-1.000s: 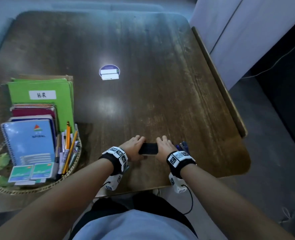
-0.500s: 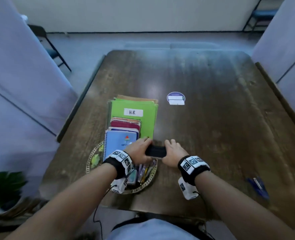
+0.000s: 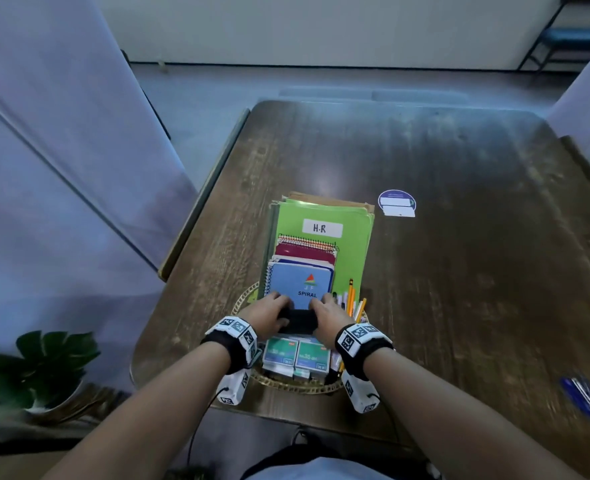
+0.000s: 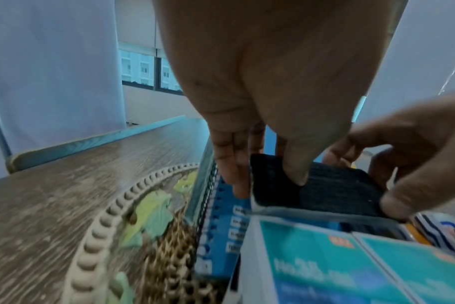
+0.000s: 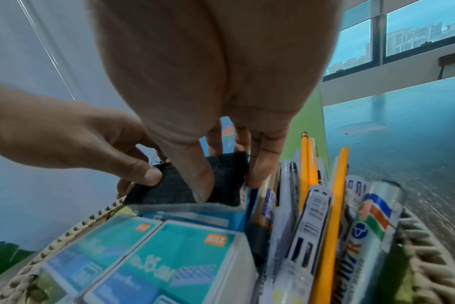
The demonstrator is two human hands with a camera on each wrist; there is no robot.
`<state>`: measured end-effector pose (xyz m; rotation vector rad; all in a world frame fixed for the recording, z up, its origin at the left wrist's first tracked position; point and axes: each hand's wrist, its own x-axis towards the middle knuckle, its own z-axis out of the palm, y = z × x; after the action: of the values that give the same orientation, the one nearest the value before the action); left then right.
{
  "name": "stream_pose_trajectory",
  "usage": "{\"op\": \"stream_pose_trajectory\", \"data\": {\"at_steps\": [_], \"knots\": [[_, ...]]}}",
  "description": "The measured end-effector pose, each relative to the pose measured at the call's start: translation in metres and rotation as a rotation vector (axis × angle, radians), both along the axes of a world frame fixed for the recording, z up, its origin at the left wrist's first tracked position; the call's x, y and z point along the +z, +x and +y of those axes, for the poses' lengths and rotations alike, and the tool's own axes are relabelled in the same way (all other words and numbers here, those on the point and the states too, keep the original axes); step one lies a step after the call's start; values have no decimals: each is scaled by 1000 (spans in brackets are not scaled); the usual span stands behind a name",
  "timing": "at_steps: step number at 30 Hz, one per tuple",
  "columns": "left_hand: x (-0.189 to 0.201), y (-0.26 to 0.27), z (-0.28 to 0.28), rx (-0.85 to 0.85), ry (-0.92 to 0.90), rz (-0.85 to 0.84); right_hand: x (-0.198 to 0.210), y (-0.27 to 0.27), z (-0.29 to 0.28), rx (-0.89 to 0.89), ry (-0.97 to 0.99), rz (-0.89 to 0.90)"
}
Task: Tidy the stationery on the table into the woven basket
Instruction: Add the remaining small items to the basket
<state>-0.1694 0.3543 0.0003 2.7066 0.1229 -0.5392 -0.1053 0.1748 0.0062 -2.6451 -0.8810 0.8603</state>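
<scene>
With each end of the black felt eraser (image 3: 297,321) pinched by my left hand (image 3: 265,312) and right hand (image 3: 328,316), this level grip suits lowering it into the woven basket (image 3: 240,299) between the spiral notebook (image 3: 300,282) and staple boxes (image 3: 297,355).

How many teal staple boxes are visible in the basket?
2: the left staple box and right staple box sit side by side at the woven basket's near edge. More may lie hidden underneath.

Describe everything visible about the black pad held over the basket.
The black pad is a flat rectangular block: dark, ribbed fabric-like top over a pale grey felt-like layer. It lies roughly level, the left hand and right hand pinching its two ends, above the teal boxes in the woven basket, before the blue spiral notebook.
</scene>
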Motion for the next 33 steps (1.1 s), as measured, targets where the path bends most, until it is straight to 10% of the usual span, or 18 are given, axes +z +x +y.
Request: {"op": "stream_pose_trajectory", "data": {"at_steps": [20, 33], "knots": [[-8, 4, -15, -48, 211, -120, -8, -3, -3, -48, 18, 77], [11, 43, -107, -63, -249, -173, 10, 15, -123, -532, 318, 83]]}}
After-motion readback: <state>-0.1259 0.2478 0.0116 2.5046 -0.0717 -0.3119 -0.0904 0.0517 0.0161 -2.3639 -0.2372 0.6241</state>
